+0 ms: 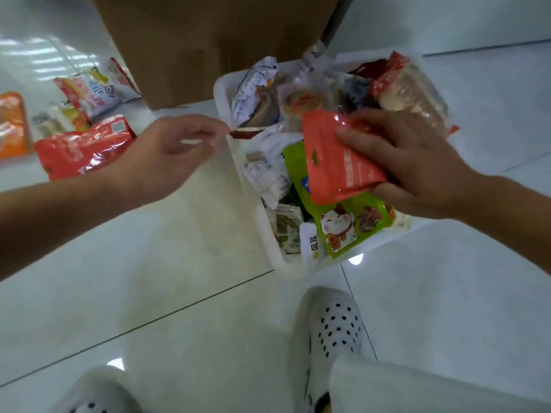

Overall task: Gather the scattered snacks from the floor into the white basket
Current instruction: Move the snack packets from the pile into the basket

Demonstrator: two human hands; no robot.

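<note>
Right hand [414,162] grips an orange packet [337,156] over the white basket [256,201].

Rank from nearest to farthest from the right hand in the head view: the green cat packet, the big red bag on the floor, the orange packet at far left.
1. Green cat packet, in the white basket, just under the right hand.
2. Big red bag, floor, left of the basket.
3. Orange packet, far left edge.

Orange pouch [340,156] over, perhaps touching, basket [238,162]

white basket [269,234] heaped with snacks, red packet [83,147] on floor
</note>
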